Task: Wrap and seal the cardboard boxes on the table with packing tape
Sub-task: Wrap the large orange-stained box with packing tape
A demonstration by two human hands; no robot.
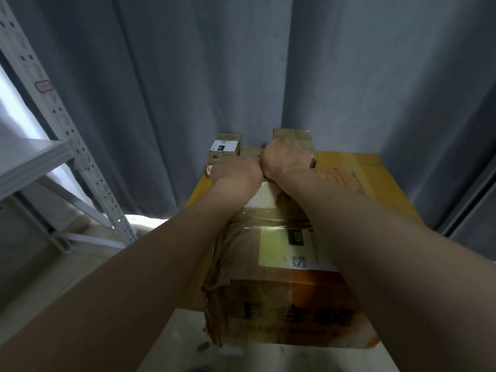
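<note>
Both arms are stretched out over the big brown cardboard box with the pale printed label (284, 264), which sits nearest the camera on the yellow table (375, 167). Glossy clear packing tape (268, 221) already runs in bands across its top and wrinkles down the left side, so this one looks well on its way to being wrapped.

The left hand (236, 170) and the right hand (284, 159) sit side by side at the far edge of that box, backs to the camera. Their fingers drop out of sight behind it, so I cannot tell whether they grip, press or hold a roll. My read: they are working the tape down over the far end.

Just beyond the hands, against the grey curtain (161, 76), wait a small brown cardboard box with a white label (225, 146) and another small brown box (294, 135). Whether those are sealed is unclear, so they probably come next. A white perforated metal shelf rack (67, 124) stands at the left.
</note>
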